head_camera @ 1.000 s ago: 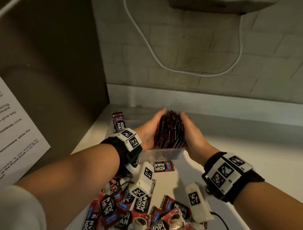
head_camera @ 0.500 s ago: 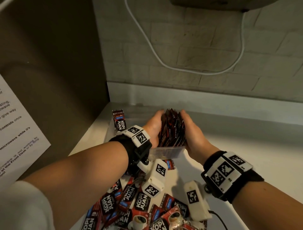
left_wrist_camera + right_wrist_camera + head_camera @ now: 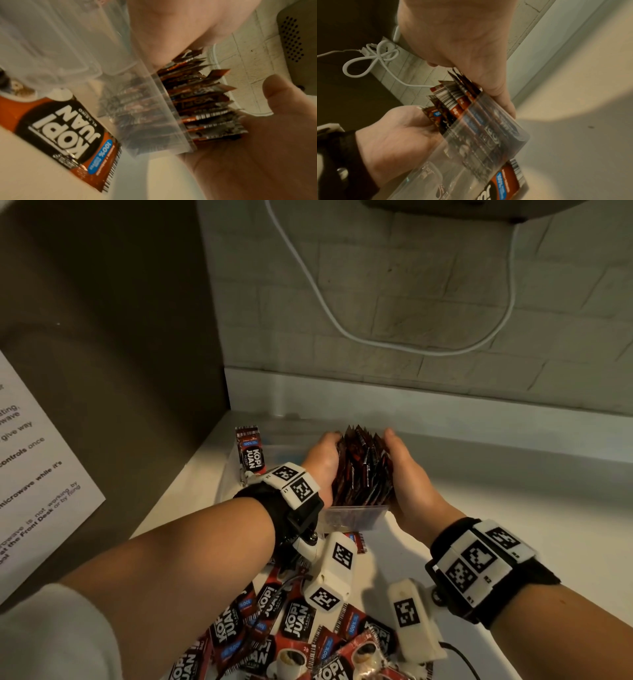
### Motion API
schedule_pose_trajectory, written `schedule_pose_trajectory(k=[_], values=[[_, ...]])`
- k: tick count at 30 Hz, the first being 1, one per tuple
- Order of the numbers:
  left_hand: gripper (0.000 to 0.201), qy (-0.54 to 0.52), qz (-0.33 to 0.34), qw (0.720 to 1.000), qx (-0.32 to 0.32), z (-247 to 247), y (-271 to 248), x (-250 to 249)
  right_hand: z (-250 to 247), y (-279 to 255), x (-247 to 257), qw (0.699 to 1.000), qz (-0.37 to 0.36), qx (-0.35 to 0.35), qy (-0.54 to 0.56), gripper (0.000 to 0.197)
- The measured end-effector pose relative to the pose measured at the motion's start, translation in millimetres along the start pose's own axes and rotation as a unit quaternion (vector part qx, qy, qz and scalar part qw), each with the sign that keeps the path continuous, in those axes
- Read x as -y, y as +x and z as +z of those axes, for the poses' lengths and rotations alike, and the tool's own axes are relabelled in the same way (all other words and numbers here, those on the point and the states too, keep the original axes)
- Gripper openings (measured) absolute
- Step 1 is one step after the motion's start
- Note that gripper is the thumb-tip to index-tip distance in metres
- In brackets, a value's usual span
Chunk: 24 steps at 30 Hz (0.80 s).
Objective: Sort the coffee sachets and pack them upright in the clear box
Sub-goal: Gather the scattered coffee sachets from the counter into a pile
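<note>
A thick stack of dark red coffee sachets (image 3: 363,470) stands upright in the clear box (image 3: 352,513) on the white counter. My left hand (image 3: 322,460) presses its left side and my right hand (image 3: 402,467) its right side, palms flat and fingers mostly straight. The right wrist view has my right hand (image 3: 462,40) above the stack (image 3: 452,102) and my left hand (image 3: 399,135) below it. One more sachet (image 3: 250,455) stands upright alone at the left. A pile of loose sachets (image 3: 298,631) lies near me, partly under my wrists.
A dark appliance side (image 3: 102,337) with a paper notice (image 3: 34,474) walls off the left. A white cable (image 3: 342,326) hangs on the brick wall behind. Bare counter (image 3: 513,474) stretches to the right of the box.
My two hands have closed in on each other, squeezing the sachet stack narrower and tighter in the box. The left wrist has shifted forward beside the box.
</note>
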<state>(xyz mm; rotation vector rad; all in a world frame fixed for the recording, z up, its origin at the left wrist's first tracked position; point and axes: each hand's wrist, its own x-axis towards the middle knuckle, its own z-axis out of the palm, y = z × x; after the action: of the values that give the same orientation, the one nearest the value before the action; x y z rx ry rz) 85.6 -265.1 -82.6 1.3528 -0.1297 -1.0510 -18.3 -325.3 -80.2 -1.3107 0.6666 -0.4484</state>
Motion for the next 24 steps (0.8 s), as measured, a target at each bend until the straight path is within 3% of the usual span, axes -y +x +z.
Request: schedule_pose_trajectory(k=[3, 13, 18, 24], values=[[0.043, 0.007, -0.002, 1.0, -0.014, -5, -1, -1, 0, -1, 1, 1.0, -0.001, 0.001, 0.001, 0.049], [0.05, 0.012, -0.037, 0.998, 0.054, -2, -18, -5, 1, -5, 3, 1.0, 0.006, 0.007, -0.007, 0.047], [0.052, 0.001, -0.015, 1.0, -0.005, -4, -31, -12, -2, -5, 2, 1.0, 0.018, 0.004, -0.003, 0.036], [0.053, 0.054, -0.01, 0.998, 0.008, -1, -50, -17, -1, -6, 3, 1.0, 0.025, 0.0, -0.011, 0.039]])
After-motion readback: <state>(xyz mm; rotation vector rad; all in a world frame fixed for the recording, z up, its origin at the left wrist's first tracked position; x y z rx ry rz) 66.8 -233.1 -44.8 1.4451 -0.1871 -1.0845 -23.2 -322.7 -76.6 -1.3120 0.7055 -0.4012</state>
